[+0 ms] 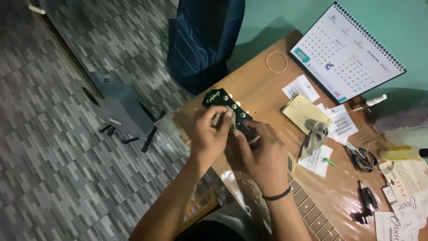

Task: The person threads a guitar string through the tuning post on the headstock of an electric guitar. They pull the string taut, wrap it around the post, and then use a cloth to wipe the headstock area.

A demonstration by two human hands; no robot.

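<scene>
Hands meet over the head of a guitar laid across a cluttered wooden table (263, 89). A person's left hand (209, 134) curls round something small and pale at the edge of the black guitar headstock (223, 101), fingers pinched nearly closed on it; what that object is cannot be made out from where one stands. The right hand (263, 158), a dark band at its wrist, is cupped over the lower end of the headstock where it joins the neck, thumb and fingers drawn in close, though whether they grip a string, a peg or a tool is hidden by the hand itself.

The guitar's long axis runs on a slant, from the headstock at the upper left down along the fretboard (312, 212) toward the lower right, so the headstock points away from the person and toward the floor side of the table. Both hands rest on it, touching each other; the left hand lies nearer the tip with its cream tuning pegs (232, 106), the right nearer the frets.

Around them sit a spiral desk calendar (345, 51), a coil of spare string (277, 61), a tan cloth (305, 114), paper string packets, a pair of cutters (359, 157) and a yellow bottle (401, 153). A dark blue chair (203, 40) stands beyond the table edge.
</scene>
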